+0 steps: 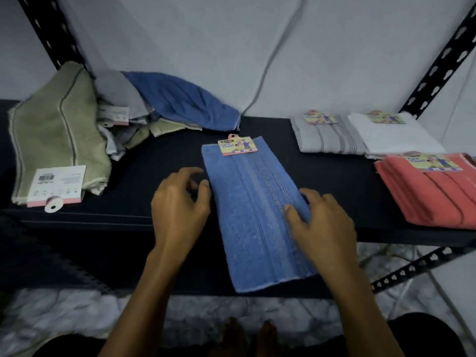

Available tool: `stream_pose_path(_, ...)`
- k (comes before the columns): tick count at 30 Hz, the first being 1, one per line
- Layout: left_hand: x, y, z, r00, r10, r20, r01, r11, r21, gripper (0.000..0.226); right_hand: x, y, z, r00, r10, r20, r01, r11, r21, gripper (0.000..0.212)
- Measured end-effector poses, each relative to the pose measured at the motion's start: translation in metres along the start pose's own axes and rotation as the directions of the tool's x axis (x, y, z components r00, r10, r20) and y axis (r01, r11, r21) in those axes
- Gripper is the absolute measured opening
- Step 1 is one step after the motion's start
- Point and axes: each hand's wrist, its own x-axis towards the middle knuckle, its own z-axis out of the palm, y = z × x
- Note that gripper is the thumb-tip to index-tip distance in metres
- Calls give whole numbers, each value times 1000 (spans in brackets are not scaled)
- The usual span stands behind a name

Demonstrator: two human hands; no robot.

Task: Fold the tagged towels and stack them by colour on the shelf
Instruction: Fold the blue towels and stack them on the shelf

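Apparently folded towels (332, 136) on shelf (154, 161)

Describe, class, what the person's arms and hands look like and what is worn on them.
Both forearms are bare right down to the bottom of the picture: no sleeves show. The left hand and right hand wear no gloves, and no rings, watch or bracelet can be seen. Nails are short.

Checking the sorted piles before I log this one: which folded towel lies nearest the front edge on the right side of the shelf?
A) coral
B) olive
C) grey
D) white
A: the coral towel lies at the front right of the shelf, with the grey towel and the white towel behind it near the wall; the olive towel is on the left side.
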Motion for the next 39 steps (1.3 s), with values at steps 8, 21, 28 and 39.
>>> stream_pose_path(8, -111, -8, -8, 955, -213, 205, 283, 863, -419, 28, -63, 12, 46, 985, -15, -174, 107, 840, 532, 52)
stream_pose_path(21, -119, -21, -13, 883, -168, 437, 425, 678, -599, 27, -75, 28, 44, 993, -64, 100, -57, 489, 870, 43)
stream_pose_path(28, -110, -16, -15, 861, -103, 499, 461, 572, -678, 29, -65, 32, 36, 988, -128, 91, -23, 452, 891, 30)
stream_pose_path(39, -91, -17, -12, 886, -162, 434, 445, 560, -699, 17, -58, 32, 32, 986, -156, 57, 22, 464, 886, 26)
